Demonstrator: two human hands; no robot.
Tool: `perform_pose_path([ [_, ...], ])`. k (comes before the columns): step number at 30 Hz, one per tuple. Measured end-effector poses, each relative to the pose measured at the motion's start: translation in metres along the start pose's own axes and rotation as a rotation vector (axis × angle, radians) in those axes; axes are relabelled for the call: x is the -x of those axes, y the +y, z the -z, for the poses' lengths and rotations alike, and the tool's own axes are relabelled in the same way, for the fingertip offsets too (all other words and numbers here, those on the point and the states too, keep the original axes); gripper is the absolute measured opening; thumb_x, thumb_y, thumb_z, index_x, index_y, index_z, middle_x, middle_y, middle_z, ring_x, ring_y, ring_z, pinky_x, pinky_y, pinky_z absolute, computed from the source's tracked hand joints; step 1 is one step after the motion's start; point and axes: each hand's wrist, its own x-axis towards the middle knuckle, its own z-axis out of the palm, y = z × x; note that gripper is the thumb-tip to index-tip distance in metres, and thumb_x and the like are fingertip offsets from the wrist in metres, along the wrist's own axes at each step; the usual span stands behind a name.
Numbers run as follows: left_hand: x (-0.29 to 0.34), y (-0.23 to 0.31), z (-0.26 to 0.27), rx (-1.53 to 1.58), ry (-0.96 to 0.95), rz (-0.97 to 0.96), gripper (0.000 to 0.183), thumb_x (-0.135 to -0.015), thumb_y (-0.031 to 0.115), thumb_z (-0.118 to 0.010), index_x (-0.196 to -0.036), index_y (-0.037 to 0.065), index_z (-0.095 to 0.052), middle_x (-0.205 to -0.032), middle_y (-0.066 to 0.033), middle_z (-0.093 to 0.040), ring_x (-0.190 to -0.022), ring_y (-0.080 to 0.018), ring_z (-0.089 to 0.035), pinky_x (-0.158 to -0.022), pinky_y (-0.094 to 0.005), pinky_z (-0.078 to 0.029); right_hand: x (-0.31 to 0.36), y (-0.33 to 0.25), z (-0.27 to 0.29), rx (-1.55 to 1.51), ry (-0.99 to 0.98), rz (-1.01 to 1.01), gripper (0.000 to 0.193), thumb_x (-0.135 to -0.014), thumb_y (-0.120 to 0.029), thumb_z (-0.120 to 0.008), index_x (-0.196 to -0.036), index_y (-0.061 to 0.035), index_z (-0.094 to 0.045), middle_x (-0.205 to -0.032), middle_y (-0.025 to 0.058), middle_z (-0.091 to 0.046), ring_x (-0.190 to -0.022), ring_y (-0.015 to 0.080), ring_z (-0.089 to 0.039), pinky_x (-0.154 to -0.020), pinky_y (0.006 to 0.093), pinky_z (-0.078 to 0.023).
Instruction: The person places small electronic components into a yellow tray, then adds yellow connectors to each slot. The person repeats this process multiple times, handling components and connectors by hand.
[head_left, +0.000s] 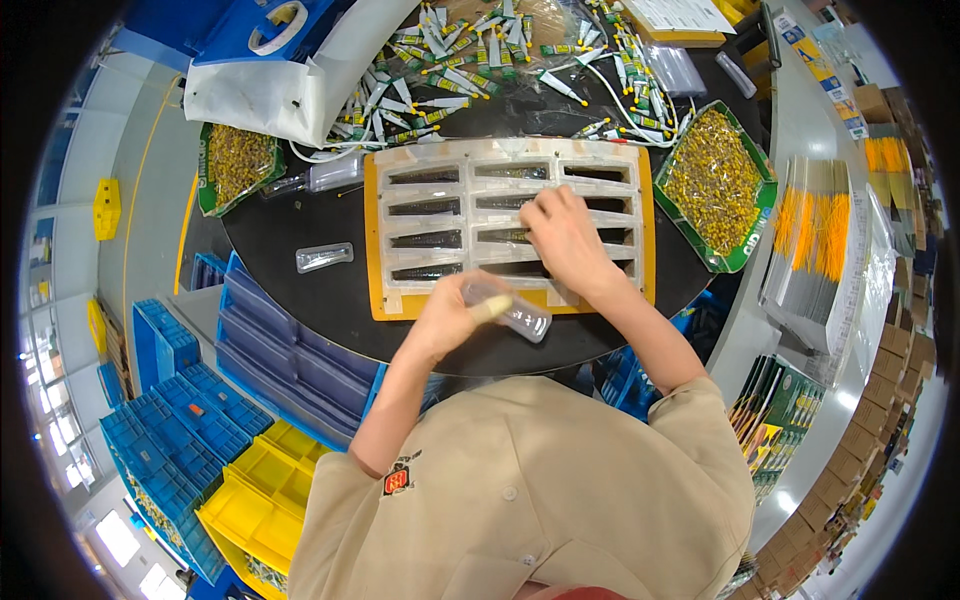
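Observation:
My left hand [445,318] is closed around clear plastic blister shells [524,318], held over the near edge of a slotted white fixture [468,210]. A pale yellow cover sits on one of its digits. The fixture has a yellow-orange base board [376,260] and several long slots, most with clear plastic shells in them. Over the middle slots, my right hand [566,236] has its fingers bent downward and drawn together. Whatever they pinch is hidden. One loose clear shell [324,258] lies on the black table left of the fixture.
Behind the fixture many small tubes with yellow caps [450,80] lie heaped. Green-edged trays of small yellow-brown pieces stand left [240,168] and right [715,180]. A tape roll [278,28] is at the far left. Blue bins [190,420] and yellow bins [262,490] are stacked near left.

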Motion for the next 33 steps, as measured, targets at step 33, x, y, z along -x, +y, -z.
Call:
perform_pose_path([
  [33, -0.071, 0.025, -0.073, -0.121, 0.162, 0.038, 0.028, -0.095, 0.024, -0.069, -0.098, -0.004, -0.071, -0.084, -0.0093, -0.074, -0.069, -0.0136, -0.067, -0.067, -0.0314, -0.055, 0.044, 0.09, 0.057, -0.606, -0.405, -0.274, 0.033, -0.088, -0.017, -0.07, -0.116, -0.0016, -0.063, -0.095, 0.0202, -0.066, -0.096, 0.038, -0.064, -0.086, 0.0459, -0.051],
])
